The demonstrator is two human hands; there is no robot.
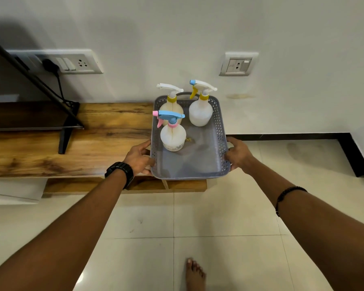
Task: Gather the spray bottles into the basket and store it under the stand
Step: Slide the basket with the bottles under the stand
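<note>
A grey perforated basket (220, 141) is held over the right end of the wooden stand (93, 143). Three white spray bottles stand upright inside it: one with a blue and pink trigger (173, 136) at the front left, one with a white trigger and yellow collar (171, 105) behind it, and one with a white, blue and yellow trigger (200, 111) at the back right. My left hand (139, 157) grips the basket's left rim. My right hand (239, 153) grips its right rim.
A TV (29, 116) on a black foot occupies the stand's left part. Open wooden compartments (147, 184) show below the stand top. Wall sockets (76, 64) sit behind, one with a black plug and cable. Tiled floor and my bare foot (194, 274) lie below.
</note>
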